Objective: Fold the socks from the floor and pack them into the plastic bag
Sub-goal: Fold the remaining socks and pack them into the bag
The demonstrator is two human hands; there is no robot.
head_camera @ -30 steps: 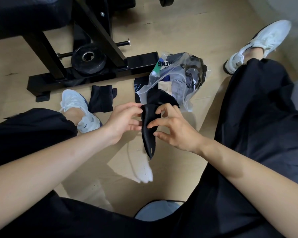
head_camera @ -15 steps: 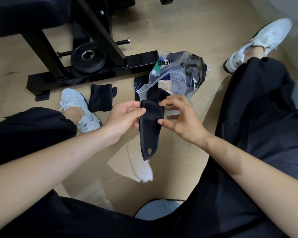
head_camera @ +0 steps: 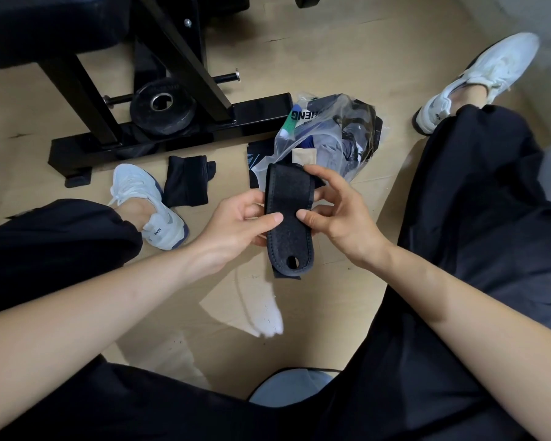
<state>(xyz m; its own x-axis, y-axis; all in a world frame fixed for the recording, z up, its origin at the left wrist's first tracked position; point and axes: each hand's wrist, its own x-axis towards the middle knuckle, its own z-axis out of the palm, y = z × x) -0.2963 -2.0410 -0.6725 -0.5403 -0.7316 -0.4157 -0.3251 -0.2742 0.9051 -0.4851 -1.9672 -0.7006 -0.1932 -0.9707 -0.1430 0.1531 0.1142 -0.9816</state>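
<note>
Black strap: left grip, right grip

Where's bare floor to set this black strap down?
Bare floor lies between the folded black sock and the clear plastic bag, and beyond the bag toward the white right sneaker. Crowded along the black bench frame and just beyond the black padded strap.

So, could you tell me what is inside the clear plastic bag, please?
Through the plastic bag I see dark fabric, a beige piece and a green-and-white printed item. The black strap covers its near end.
</note>
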